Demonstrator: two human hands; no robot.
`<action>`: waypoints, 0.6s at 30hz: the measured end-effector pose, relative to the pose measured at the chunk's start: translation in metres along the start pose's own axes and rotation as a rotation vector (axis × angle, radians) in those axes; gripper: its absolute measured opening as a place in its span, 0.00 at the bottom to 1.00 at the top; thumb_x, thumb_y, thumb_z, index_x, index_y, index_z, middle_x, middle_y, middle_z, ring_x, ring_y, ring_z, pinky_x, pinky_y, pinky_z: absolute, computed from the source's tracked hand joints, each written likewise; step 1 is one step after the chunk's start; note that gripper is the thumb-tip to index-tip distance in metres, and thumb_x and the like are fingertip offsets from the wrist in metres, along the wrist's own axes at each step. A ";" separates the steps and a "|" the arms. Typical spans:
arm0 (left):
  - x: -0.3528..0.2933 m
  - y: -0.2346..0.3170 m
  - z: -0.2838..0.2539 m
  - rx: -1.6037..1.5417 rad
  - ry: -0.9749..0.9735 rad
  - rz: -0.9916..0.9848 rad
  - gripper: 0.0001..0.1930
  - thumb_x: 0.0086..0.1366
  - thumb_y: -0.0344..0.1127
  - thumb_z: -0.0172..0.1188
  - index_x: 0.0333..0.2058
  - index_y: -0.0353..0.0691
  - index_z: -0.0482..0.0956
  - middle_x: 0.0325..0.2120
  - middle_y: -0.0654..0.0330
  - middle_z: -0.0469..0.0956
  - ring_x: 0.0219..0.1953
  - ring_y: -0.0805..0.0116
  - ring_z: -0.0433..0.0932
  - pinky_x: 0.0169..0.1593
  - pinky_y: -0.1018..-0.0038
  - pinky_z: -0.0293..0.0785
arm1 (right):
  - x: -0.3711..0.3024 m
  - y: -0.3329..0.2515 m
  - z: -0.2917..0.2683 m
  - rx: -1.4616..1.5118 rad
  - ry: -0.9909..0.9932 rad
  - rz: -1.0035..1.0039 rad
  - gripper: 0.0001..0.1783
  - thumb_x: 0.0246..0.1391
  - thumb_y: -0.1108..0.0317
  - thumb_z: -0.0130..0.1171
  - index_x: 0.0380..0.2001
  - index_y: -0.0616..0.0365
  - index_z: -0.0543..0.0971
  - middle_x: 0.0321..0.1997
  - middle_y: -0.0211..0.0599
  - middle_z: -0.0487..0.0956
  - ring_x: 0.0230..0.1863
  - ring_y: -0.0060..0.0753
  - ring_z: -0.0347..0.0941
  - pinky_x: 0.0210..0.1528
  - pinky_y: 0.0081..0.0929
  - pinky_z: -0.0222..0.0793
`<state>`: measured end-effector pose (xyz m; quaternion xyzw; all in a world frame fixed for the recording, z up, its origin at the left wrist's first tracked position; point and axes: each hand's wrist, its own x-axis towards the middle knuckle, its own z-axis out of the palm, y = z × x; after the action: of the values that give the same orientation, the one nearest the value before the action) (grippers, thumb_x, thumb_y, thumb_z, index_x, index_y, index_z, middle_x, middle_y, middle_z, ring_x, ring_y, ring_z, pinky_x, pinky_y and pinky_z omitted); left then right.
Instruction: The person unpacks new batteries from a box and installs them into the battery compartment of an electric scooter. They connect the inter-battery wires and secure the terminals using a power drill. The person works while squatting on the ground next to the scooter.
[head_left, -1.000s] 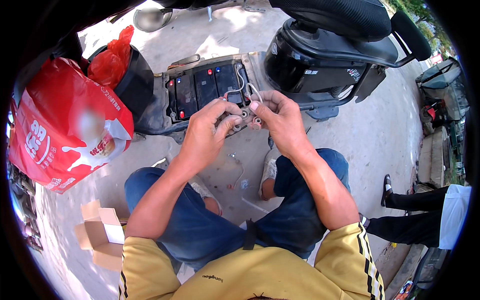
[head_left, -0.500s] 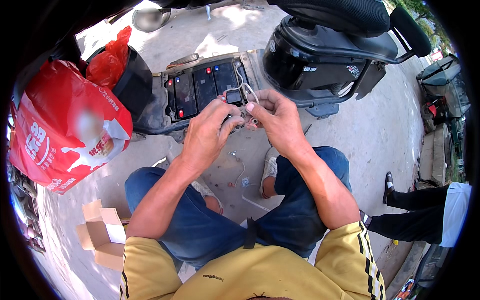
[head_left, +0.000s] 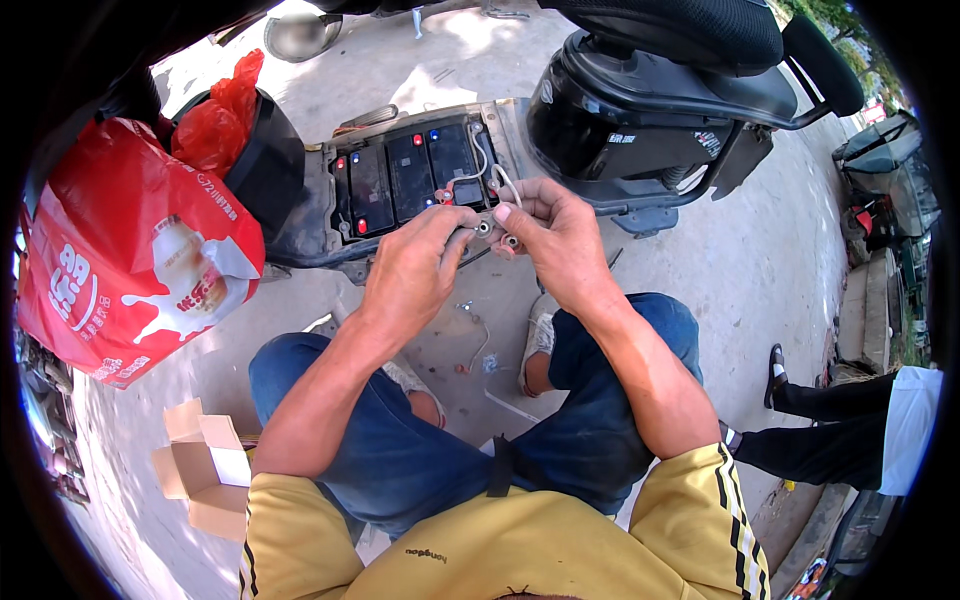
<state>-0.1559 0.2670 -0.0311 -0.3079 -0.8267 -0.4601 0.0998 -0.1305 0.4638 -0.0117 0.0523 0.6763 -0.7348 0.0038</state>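
My left hand (head_left: 418,258) is closed, thumb against forefinger, on a small round metal piece (head_left: 484,228), perhaps a nut or a cable terminal. Fingertips of both hands nearly meet there. My right hand (head_left: 562,240) is also closed, pinching a looped grey-white cable (head_left: 507,181); a reddish end with a round metal part (head_left: 511,243) shows below its thumb. Just beyond lie black batteries (head_left: 405,178) with red and blue terminal caps, set in the scooter's floor bay. Another pale wire (head_left: 485,155) runs across the batteries to a reddish connector (head_left: 446,194).
The scooter's black seat box (head_left: 585,120) rises at the right. A red printed bag (head_left: 120,250) and black bin (head_left: 272,150) stand left. An open cardboard box (head_left: 215,500) and a loose wire (head_left: 482,345) lie on the ground. A person's legs (head_left: 820,440) show at the right.
The cable loop has shifted slightly between my hands. My left fingers have turned a little, and the round metal piece shows more plainly. Both arms stay nearly still.
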 end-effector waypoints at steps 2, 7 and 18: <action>0.000 -0.002 0.002 0.029 0.022 0.053 0.11 0.69 0.21 0.67 0.49 0.35 0.84 0.39 0.50 0.86 0.40 0.52 0.87 0.44 0.63 0.82 | 0.000 -0.001 0.001 -0.007 -0.002 0.007 0.08 0.70 0.76 0.62 0.47 0.71 0.79 0.33 0.36 0.84 0.32 0.20 0.78 0.35 0.22 0.75; -0.002 -0.002 -0.003 0.091 -0.033 0.114 0.12 0.69 0.21 0.66 0.50 0.35 0.83 0.40 0.49 0.86 0.41 0.49 0.88 0.44 0.60 0.83 | 0.001 0.000 0.001 -0.005 0.003 0.023 0.09 0.70 0.76 0.62 0.47 0.71 0.79 0.33 0.36 0.84 0.32 0.20 0.78 0.35 0.23 0.75; -0.002 -0.006 -0.007 0.227 -0.081 0.140 0.13 0.67 0.22 0.67 0.49 0.37 0.78 0.37 0.51 0.84 0.38 0.45 0.85 0.39 0.56 0.80 | 0.001 0.000 0.001 0.014 -0.013 0.049 0.08 0.70 0.76 0.62 0.47 0.71 0.79 0.32 0.36 0.84 0.32 0.21 0.79 0.35 0.23 0.74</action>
<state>-0.1588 0.2580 -0.0322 -0.3698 -0.8533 -0.3429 0.1323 -0.1321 0.4624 -0.0118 0.0641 0.6697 -0.7394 0.0260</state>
